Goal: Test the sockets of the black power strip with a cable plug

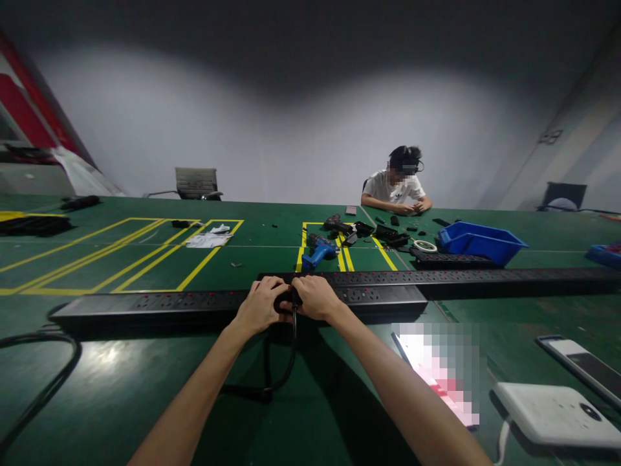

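A long black power strip (189,301) with rows of sockets and small red lights lies across the green table in front of me. Over its middle, both hands meet at the thick black plug (286,298) of a cable. From there the black cable (294,343) drops and loops onto the tabletop. My left hand (261,302) is curled round the plug's left side, against the strip. Closed fingers of my right hand (315,296) grip it where the cable leaves. The plug's front is hidden by my fingers.
Behind lies a longer power strip (466,279). Further back are a blue drill (317,251), black parts, a tape roll (425,246) and a blue bin (480,243). At right are a lit phone (436,382) and a white device (557,411). A person (398,184) sits opposite.
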Tool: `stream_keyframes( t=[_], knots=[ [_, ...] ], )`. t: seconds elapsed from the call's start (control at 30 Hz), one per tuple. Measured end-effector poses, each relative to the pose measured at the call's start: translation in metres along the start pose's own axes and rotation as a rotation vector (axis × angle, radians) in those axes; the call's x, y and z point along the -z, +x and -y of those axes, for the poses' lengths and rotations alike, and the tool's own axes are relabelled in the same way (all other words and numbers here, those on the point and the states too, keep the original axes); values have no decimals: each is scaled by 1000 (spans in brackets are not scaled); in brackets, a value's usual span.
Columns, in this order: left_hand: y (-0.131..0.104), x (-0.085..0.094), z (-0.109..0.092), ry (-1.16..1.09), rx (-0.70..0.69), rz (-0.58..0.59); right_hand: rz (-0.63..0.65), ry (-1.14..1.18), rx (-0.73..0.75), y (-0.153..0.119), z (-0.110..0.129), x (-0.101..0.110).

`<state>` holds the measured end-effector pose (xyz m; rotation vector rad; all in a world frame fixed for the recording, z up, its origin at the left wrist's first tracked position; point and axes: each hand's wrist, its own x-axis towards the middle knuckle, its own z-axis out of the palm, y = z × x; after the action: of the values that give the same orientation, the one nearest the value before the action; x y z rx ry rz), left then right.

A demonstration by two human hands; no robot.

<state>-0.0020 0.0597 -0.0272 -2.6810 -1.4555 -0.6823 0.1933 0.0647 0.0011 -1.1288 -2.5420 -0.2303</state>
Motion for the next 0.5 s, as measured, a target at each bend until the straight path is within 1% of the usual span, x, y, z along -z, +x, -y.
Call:
stream_keyframes(
  t=[0.2,0.37,0.5],
  knots=[
    [1,1,-1,-14,15,-3,21,-23,-33,5,3,-6],
    [1,2,-2,-38,38,-11,53,-34,-111,6,4,-3],
    [1,2,-2,-42,33,-12,19,-26,-110,4,5,-2]
  ],
)
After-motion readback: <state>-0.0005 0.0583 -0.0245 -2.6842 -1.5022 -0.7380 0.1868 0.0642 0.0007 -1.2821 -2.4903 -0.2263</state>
